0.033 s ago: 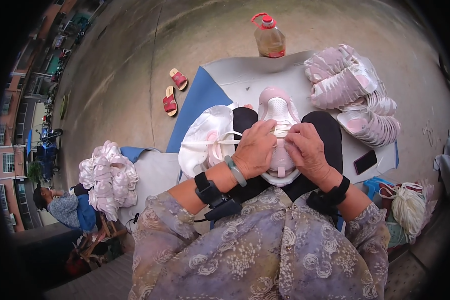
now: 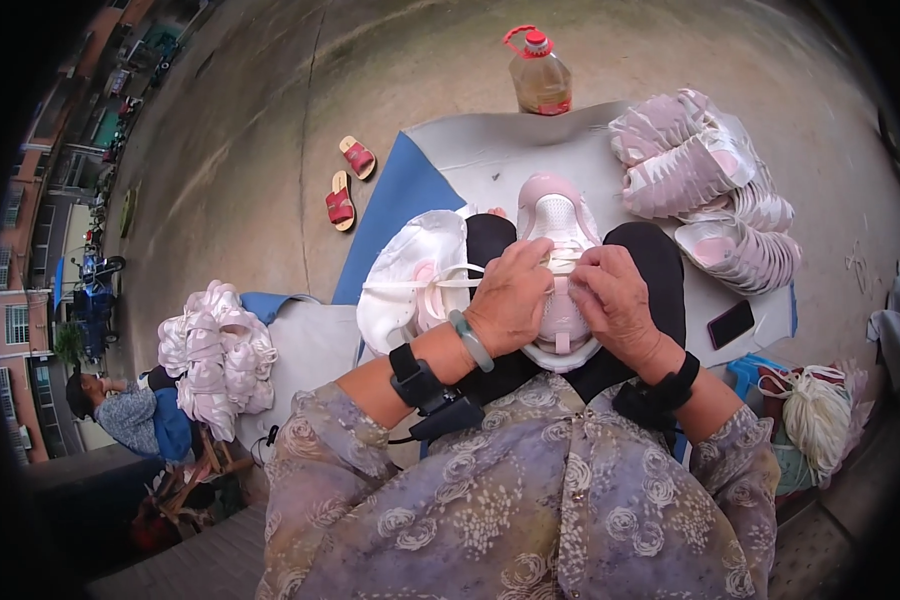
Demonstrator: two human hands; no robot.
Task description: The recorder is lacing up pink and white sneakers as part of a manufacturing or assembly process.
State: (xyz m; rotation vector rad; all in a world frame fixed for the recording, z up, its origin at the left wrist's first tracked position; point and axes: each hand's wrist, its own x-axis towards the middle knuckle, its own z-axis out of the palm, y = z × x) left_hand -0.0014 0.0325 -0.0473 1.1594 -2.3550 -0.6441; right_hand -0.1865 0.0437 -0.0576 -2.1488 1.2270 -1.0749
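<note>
A pink and white shoe upper (image 2: 557, 205) rests on my lap between my knees, its toe pointing away from me. Over its lacing holes my left hand (image 2: 513, 297) is closed, thumb and forefinger pinching the white shoelace (image 2: 562, 256). My right hand (image 2: 615, 300) faces it from the other side, fingers curled at the same lacing; its fingertips partly hide what they grip. Beside my left wrist, across my left thigh, lies another white and pink upper (image 2: 400, 285) with a loose white lace stretched over it toward my left hand.
Stacked uppers (image 2: 710, 180) lie at the right, near a dark phone (image 2: 731, 325); more uppers (image 2: 217, 360) are heaped left. A bundle of white laces (image 2: 815, 425) sits lower right. Beyond the sheet (image 2: 510, 150) stand an oil bottle (image 2: 541, 82) and red sandals (image 2: 340, 202). A person (image 2: 135, 415) sits far left.
</note>
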